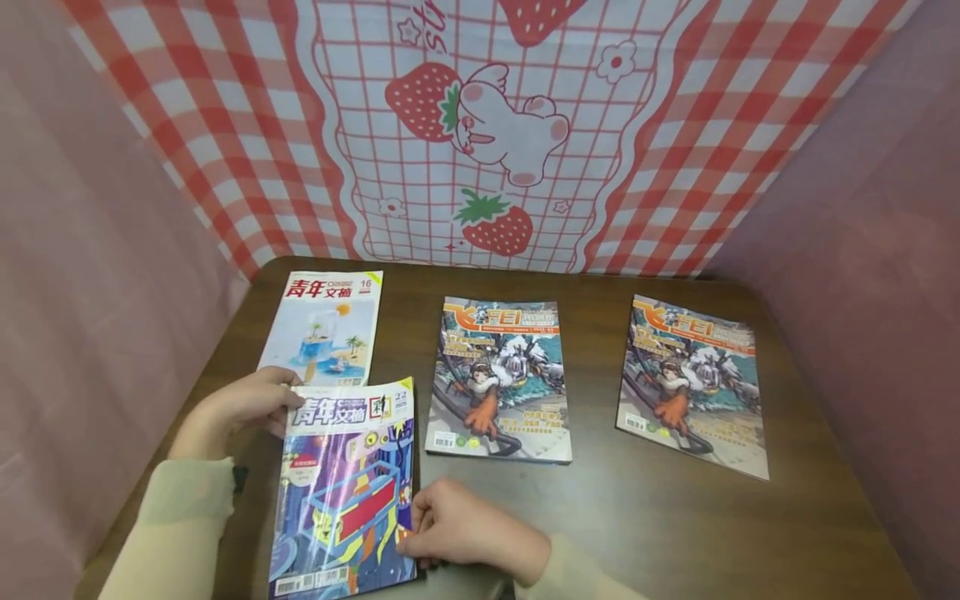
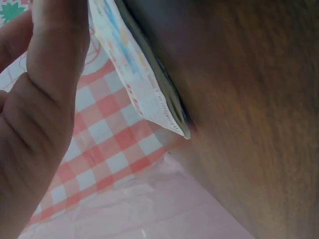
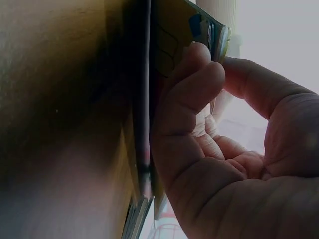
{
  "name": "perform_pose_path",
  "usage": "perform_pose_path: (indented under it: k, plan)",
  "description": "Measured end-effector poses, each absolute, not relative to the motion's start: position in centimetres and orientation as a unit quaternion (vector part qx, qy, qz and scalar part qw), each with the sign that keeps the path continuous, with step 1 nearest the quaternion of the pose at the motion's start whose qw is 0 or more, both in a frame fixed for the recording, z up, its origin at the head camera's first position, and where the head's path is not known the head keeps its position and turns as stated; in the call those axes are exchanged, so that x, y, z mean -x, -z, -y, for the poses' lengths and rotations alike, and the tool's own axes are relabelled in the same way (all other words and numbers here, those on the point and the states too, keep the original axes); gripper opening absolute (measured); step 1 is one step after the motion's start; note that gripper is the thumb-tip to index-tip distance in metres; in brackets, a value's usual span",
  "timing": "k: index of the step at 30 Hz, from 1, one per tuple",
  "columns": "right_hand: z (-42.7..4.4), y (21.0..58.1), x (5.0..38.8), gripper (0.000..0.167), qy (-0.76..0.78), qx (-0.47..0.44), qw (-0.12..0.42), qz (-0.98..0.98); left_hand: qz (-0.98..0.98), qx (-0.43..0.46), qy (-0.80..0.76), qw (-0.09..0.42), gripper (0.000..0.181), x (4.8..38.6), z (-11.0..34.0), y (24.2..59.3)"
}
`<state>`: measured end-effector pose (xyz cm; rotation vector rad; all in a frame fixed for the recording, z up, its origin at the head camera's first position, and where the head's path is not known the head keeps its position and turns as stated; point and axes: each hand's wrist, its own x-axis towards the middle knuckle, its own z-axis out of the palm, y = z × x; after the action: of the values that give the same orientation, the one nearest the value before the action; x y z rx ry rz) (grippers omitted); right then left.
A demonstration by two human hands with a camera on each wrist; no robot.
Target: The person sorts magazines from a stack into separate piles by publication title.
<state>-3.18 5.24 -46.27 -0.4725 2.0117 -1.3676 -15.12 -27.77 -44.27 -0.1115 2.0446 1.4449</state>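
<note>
A purple magazine numbered 22 lies at the front left in the head view, its top edge over the bottom of a white magazine numbered 16. My left hand holds its upper left corner between thumb and fingers. At its lower right edge my right hand pinches the pages, thumb on the cover. In the right wrist view the right hand has curled fingers at the magazine's edge. The left wrist view shows the left hand beside the white magazine; its fingertips are out of frame.
Two magazines with matching covers lie apart on the brown table, one in the middle and one tilted at the right. A red-and-white checked cloth hangs behind the table, with pink cloth along both sides.
</note>
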Motion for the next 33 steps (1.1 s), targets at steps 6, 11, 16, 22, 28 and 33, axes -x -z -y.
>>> perform_pose_path:
  k: [6,11,16,22,28,33]
  plan:
    - [-5.06,46.61,2.94,0.03,0.512,0.175,0.332,-0.773,-0.786,0.061,-0.533,0.309,0.011,14.82,27.39,44.61]
    - [-5.04,46.87,2.7,0.031,0.517,0.16,0.343,-0.768,-0.806,0.063,-0.505,0.303,0.013,14.68,27.17,44.53]
    - [-5.07,47.01,2.61,0.032,0.515,0.147,0.349,-0.769,-0.831,0.063,-0.467,0.295,0.013,14.81,26.9,44.41]
    - [-5.07,47.0,2.54,0.032,0.513,0.14,0.351,-0.771,-0.847,0.055,-0.443,0.287,0.012,15.04,26.87,44.46]
    - [-5.05,47.05,2.49,0.033,0.496,0.136,0.346,-0.784,-0.861,0.052,-0.429,0.27,0.013,15.05,27.09,44.91]
    - [-5.08,47.29,2.45,0.035,0.466,0.154,0.326,-0.808,-0.874,0.058,-0.412,0.25,0.014,15.01,27.02,44.85]
